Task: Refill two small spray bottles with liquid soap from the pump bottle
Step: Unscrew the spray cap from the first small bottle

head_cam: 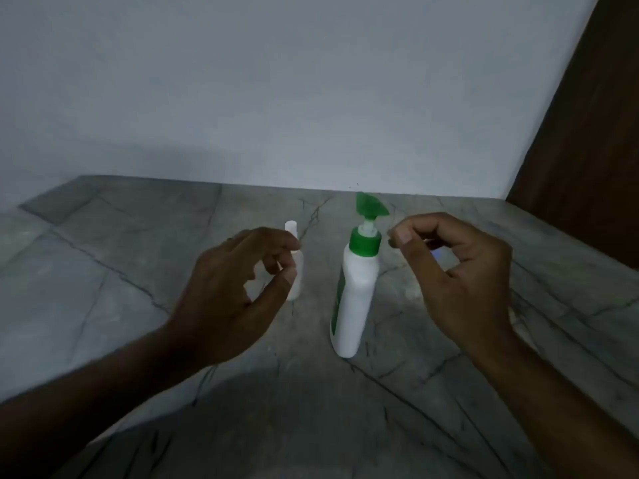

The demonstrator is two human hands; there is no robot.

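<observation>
Both forearms are extended forward over the grey veined stone counter (138,271). By the left hand (228,292), fingers curled, a small white plastic spray bottle (296,267) is pinched. Whether anything is held in the curled right hand (460,271) cannot be told. Between the hands, a white pump bottle with green pump head (356,288) is stood upright.
</observation>
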